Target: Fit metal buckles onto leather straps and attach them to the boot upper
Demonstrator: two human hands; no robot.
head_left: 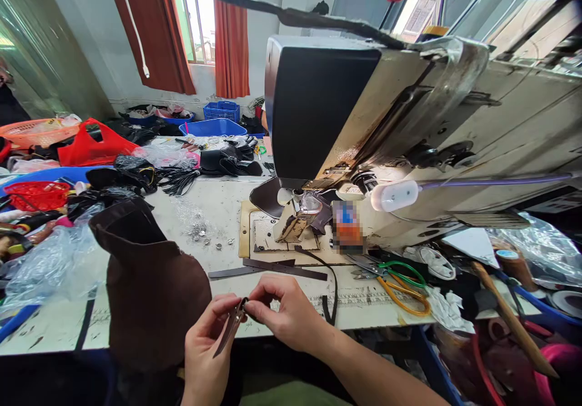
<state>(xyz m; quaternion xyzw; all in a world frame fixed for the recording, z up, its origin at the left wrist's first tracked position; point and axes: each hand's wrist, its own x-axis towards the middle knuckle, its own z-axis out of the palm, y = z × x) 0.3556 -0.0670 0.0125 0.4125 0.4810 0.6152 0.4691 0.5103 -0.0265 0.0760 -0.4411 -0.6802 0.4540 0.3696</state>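
At the table's front edge my left hand (211,336) pinches a short dark brown leather strap (227,328), which hangs across its palm. My right hand (286,309) closes thumb and finger on the strap's upper end, where a small metal fitting shows; its kind is too small to tell. Left of my hands lies a large dark brown leather piece (152,297), hanging over the edge. Just beyond them are loose flat brown strips (291,268) and a thin dark strap (335,291). Several small silvery metal pieces (218,246) lie farther back on the white tabletop.
A sewing machine (327,109) with a lit lamp (394,196) stands ahead to the right. Green-handled scissors (402,272) and yellow-handled pliers (404,297) lie at right, near a wooden-handled tool (509,315). Plastic bags (54,266) and a red bag (93,145) crowd the left.
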